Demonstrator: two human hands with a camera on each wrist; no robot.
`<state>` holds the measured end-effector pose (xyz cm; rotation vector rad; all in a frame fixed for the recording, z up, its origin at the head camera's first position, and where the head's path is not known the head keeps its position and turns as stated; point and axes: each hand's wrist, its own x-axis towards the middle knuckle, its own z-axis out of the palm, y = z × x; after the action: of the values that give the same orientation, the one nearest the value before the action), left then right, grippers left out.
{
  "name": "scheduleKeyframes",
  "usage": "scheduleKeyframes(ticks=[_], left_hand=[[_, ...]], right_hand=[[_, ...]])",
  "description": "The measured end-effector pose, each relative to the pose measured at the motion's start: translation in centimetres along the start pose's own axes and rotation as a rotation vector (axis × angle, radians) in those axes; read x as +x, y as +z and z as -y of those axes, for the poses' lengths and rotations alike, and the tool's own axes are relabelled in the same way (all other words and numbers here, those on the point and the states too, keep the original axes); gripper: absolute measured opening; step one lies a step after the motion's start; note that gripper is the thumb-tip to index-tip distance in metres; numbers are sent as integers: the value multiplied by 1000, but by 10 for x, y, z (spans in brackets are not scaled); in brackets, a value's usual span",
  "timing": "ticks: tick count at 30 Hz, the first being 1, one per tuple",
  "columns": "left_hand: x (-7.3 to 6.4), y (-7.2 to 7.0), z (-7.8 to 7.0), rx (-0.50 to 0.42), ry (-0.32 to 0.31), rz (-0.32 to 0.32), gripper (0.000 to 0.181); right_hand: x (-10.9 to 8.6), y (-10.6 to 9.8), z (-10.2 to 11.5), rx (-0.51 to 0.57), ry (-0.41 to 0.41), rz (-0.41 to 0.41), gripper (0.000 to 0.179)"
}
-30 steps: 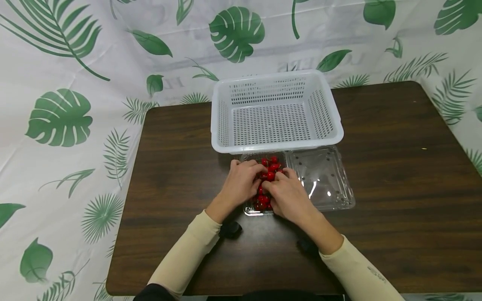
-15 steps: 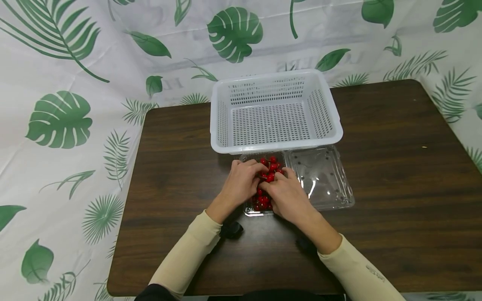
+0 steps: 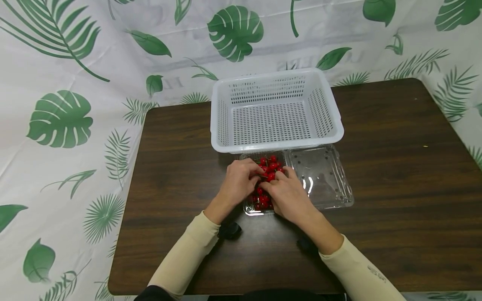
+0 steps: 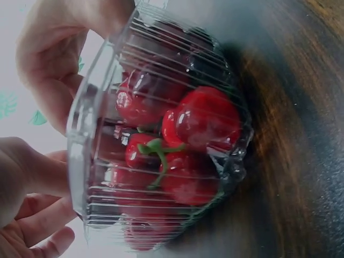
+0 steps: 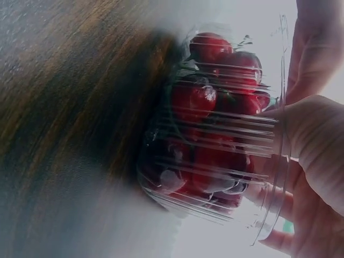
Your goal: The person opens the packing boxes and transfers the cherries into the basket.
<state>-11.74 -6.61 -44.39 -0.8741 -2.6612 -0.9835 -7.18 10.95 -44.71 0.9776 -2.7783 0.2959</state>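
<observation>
Your left hand (image 3: 236, 181) and right hand (image 3: 289, 196) curve over round, glossy red cherries (image 3: 264, 200) in the clear plastic box (image 3: 259, 213) beneath them; whether either grips, I can't tell. Seemingly you're selecting one; pinch gently next.

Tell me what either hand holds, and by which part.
Cannot be told: the left hand and right hand are at the box of cherries, but the views do not show clearly whether either grips any fruit.
</observation>
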Motion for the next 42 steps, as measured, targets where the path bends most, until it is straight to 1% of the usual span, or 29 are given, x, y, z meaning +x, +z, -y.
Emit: scheduleKeyframes(ticks=[4, 7, 9, 11, 13, 15, 18, 21, 23, 26, 28, 31, 34, 37, 40, 42], left_hand=[[-2, 0, 0, -57, -16, -12, 17], [-4, 1, 0, -76, -12, -25, 17], [-4, 2, 1, -85, -11, -32, 18], [-4, 2, 2, -104, -16, -33, 18], [-5, 3, 2, -118, -27, -26, 18], [-6, 3, 3, -134, -42, -12, 19], [-7, 2, 1, -146, -54, 15, 21], [-7, 0, 0, -167, -54, 46, 25], [-7, -1, -1, -177, -55, 67, 29], [-6, -1, -2, -166, -56, 103, 37], [-6, 0, -2, -152, -54, 127, 43], [-6, 0, -2, -135, -33, 156, 46], [-6, 0, -2, -133, -16, 170, 43], [-6, 0, 0, -148, -14, 167, 38], [-6, -1, 0, -162, -21, 160, 35], [-6, -1, 0, -159, -24, 161, 33]], right_hand=[[-2, 0, 0, -12, 4, -33, 33], [-3, -3, 0, 2, 29, -86, 27], [-4, -5, 1, 4, 64, -126, 30], [-4, -8, 1, 2, 115, -148, 36], [-4, -9, 2, -21, 161, -141, 42], [-3, -8, 2, -47, 195, -109, 44], [-3, -6, 3, -65, 220, -78, 40], [-4, -5, 2, -51, 239, -93, 36], [-5, -5, 1, -34, 246, -119, 33], [-7, -7, 0, -8, 244, -147, 31], [-8, -7, -1, 9, 241, -157, 31], [-9, -9, -1, 42, 241, -159, 33], [-10, -9, -1, 59, 237, -150, 36], [-10, -9, 1, 58, 228, -143, 37], [-8, -9, 5, 54, 216, -138, 33], [-7, -8, 7, 38, 211, -135, 28]])
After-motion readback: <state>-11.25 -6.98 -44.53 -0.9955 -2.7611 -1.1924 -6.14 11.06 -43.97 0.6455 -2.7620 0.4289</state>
